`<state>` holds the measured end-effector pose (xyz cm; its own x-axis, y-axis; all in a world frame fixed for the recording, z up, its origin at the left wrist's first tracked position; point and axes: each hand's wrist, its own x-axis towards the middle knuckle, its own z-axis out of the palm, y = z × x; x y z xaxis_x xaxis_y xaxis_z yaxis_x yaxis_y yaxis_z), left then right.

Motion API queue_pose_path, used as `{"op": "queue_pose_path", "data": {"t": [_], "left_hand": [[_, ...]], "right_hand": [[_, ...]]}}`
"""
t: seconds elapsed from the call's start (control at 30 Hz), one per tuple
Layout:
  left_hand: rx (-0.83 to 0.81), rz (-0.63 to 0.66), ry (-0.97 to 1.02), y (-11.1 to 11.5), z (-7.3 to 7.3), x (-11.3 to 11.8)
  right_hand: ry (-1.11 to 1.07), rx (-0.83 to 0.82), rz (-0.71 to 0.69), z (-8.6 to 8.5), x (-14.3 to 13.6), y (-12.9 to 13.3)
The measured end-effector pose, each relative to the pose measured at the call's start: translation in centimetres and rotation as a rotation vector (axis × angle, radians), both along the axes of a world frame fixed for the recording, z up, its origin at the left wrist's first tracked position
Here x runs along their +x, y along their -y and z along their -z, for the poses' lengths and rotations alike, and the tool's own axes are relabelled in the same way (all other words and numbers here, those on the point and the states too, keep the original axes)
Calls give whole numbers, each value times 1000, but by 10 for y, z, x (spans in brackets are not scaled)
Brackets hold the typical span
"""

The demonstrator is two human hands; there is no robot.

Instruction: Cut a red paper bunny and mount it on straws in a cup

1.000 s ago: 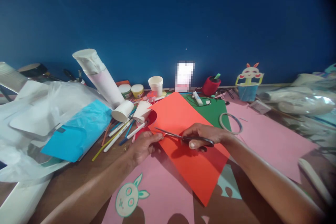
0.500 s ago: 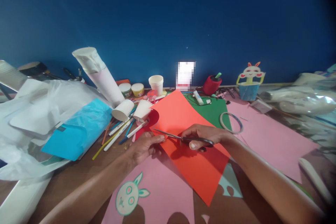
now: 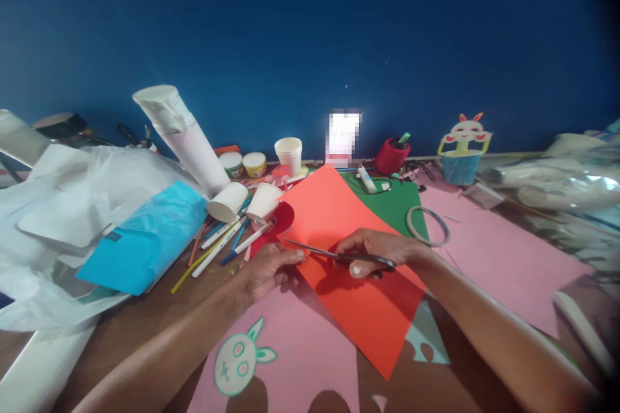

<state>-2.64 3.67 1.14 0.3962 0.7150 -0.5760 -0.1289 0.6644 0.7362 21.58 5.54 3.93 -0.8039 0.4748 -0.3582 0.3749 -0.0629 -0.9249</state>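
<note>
Black-handled scissors (image 3: 339, 255) are gripped in my right hand (image 3: 371, 251), their blades pointing left across an orange-red sheet of paper (image 3: 334, 206). The blades look closed or nearly so, near the sheet's left edge. My left hand (image 3: 274, 268) pinches that edge between thumb and fingers, just below the blade tips. The sheet is held tilted above the table, over a pink sheet (image 3: 300, 335) with rounded cut-outs. On the pink sheet lies a paper rabbit face (image 3: 235, 364) outlined in green.
Paper cups (image 3: 227, 202), markers (image 3: 217, 248) and a plastic bag (image 3: 97, 206) lie to the left. A tape ring (image 3: 429, 227) rests on pink paper (image 3: 504, 251) at right. Behind stand a red pen holder (image 3: 391, 156), a blue rabbit cup (image 3: 460, 166) and a lit, blurred-out screen (image 3: 343, 137).
Almost nothing differs. Both hands, the scissors and the orange-red sheet stay in nearly the same place, with only a slight shift of the view.
</note>
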Motion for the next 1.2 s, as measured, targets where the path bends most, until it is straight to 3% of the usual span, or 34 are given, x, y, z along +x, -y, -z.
{"op": "queue_pose_path", "data": {"t": [0.63, 0.87, 1.1, 1.2], "left_hand": [[1, 3, 0, 2, 0, 3], [41, -27, 113, 4, 2, 4], [192, -149, -16, 6, 1, 6], [220, -130, -90, 6, 0, 5]], "right_hand": [[50, 14, -2, -3, 1, 0], [30, 63, 34, -3, 5, 0], [27, 67, 76, -7, 6, 1], [39, 67, 62, -7, 8, 1]]}}
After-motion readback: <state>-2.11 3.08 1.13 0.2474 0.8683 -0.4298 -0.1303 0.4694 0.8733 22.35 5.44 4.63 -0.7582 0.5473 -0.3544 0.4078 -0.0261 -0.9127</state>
